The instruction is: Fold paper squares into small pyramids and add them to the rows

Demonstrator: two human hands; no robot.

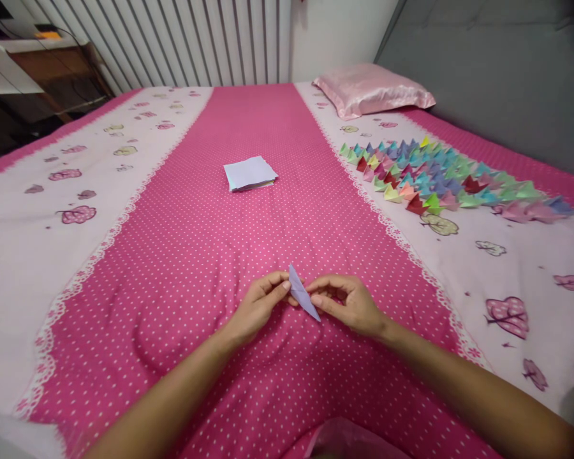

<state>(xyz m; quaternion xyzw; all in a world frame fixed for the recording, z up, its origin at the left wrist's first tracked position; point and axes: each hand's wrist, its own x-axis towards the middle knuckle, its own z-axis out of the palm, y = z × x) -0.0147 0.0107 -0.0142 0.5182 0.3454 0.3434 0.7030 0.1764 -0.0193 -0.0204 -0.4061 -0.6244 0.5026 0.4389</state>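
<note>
Between my hands, above the pink dotted bedsheet [210, 274], is a folded lilac paper [302, 293], slim and pointed at both ends, tilted from upper left to lower right. My left hand [266, 294] pinches its left side with thumb and fingers. On the other side, my right hand [347, 301] has its thumb and fingertips closed at the paper's lower right edge. Farther out in the middle of the bed lies a stack of square paper sheets [250, 173], pale lilac on top.
Rows of small folded paper boats [430, 175] in many colours stand on the right of the bed. Behind them rests a pink satin pillow [370, 89], near a grey headboard [497, 83]. A desk [52, 70] with cables stands at the far left.
</note>
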